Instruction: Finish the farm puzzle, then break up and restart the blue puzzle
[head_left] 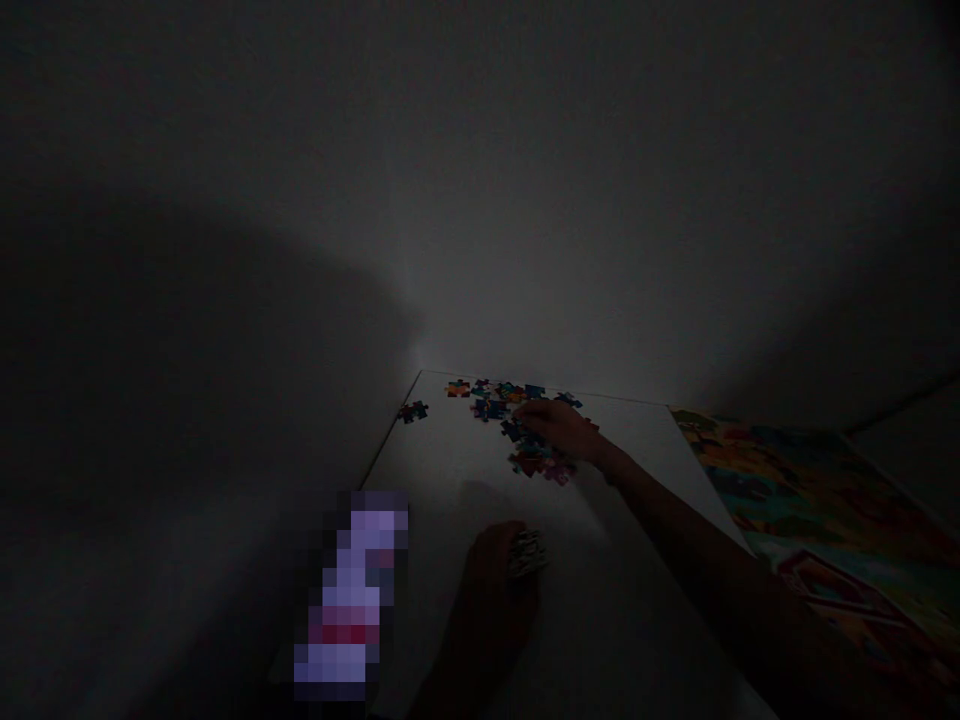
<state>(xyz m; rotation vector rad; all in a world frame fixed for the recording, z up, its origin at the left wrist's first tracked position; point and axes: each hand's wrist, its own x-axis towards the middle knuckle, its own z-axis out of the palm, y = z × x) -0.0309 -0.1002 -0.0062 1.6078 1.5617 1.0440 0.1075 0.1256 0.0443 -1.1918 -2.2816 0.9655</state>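
Note:
In the dim head view, my left hand (495,575) is low at the middle, its fingers closed around a stack of jigsaw puzzle pieces (528,555) seen from their edges. My right hand (559,428) reaches in from the right over a loose spread of puzzle pieces. Its fingertips are pinched together at a dark blue puzzle piece (517,430), partly hidden by the hand. Around it lie red and pink pieces (529,462), a blue piece (489,409) and an orange piece (457,388). Some pieces are covered by my right hand.
The pieces lie on a white board or tabletop (442,455) against a pale wall (525,250). A dark piece (413,411) sits at its left edge. A colourful printed picture (795,510) lies along the right. A bright pixelated patch (349,590) covers something at lower left.

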